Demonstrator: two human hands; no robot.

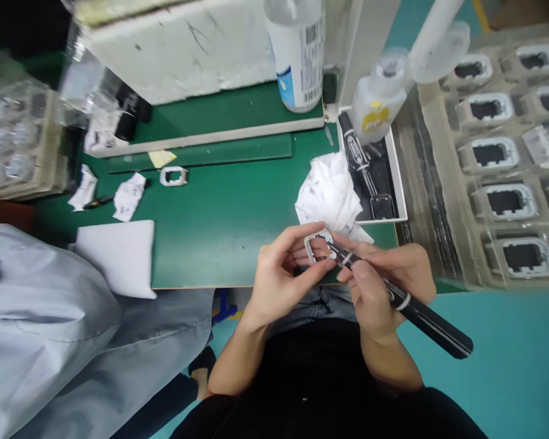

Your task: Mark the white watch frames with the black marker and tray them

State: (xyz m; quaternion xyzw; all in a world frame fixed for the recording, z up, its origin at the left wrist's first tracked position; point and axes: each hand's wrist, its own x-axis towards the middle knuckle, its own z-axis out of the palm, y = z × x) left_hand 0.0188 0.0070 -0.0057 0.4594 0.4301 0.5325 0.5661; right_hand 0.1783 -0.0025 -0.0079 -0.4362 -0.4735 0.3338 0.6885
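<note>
Between the thumb and fingers of my left hand (281, 271) is a small white rounded frame (308, 245) with a dark inner edge. My right hand (384, 283) grips a black marker pen (432, 326), its tip pointing left at the frame's right side. Whether the tip touches the frame I cannot tell. Just beyond my hands lies a crumpled white tissue (327, 192) with dark smudges. A white box (397, 177) behind my right hand holds another black pen (353, 143) and a dark square piece.
Trays (476, 189) with several similar frames lie at the right. A single frame (173, 176) rests on the green table (219, 225). Bottles (302, 67) stand at the back. At the left are a white sheet (119, 253) and a person's grey sleeve (41, 317).
</note>
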